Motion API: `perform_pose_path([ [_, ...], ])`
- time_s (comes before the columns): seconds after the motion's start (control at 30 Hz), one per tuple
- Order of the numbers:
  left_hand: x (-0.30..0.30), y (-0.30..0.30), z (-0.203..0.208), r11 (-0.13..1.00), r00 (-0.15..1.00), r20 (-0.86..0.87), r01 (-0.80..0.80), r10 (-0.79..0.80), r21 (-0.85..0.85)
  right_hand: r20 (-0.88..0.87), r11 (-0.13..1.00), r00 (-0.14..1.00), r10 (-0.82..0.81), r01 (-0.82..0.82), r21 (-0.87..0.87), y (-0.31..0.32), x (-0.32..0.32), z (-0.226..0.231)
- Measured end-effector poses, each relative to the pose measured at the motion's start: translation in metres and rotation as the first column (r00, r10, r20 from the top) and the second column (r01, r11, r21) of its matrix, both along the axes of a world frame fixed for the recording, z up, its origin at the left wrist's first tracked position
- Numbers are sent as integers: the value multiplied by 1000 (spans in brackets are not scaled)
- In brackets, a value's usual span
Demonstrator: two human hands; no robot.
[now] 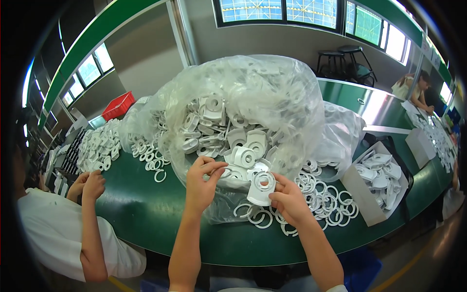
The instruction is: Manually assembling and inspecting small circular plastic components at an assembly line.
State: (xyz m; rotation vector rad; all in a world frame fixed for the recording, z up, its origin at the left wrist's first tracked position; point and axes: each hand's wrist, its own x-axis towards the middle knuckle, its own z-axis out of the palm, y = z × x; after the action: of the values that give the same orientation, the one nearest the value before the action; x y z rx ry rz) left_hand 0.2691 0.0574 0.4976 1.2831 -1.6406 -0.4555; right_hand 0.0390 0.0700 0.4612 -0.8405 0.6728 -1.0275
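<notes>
My right hand [290,200] pinches a white plastic part [259,195] by its right edge. That part has a flat rounded plate with a ringed round hole. To its left, my left hand [203,181] is closed, thumb against fingers; whatever it may hold is too small or hidden to make out. Just beyond both hands, a large clear plastic bag [287,92] lies open toward me, full of similar white parts [214,114]. Loose white rings [335,202] are heaped beside my right hand, and a few lie under the held part.
On the right of the green table [141,204] stands a cardboard box [362,194] of white parts. A co-worker [73,233] sits close on my left by a white pile [99,143]. A red crate [118,105] is at back left. Another person [418,90] works far right.
</notes>
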Motion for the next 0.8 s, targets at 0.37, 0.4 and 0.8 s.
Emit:
perform_pose_path([
  [0.37, -17, -2, -16, 957, 801, -581, 264, -146, 122, -129, 993, 988, -89, 78, -85, -1, 8, -8],
  [0.4, -19, -1, -17, 945, 783, -610, 278, -121, 170, -132, 994, 987, -87, 77, -81, -1, 8, -6],
  [0.8, -43, 9, -23, 817, 728, -671, 468, -140, 338, -226, 995, 974, -16, -8, -104, 1, 4, -2],
])
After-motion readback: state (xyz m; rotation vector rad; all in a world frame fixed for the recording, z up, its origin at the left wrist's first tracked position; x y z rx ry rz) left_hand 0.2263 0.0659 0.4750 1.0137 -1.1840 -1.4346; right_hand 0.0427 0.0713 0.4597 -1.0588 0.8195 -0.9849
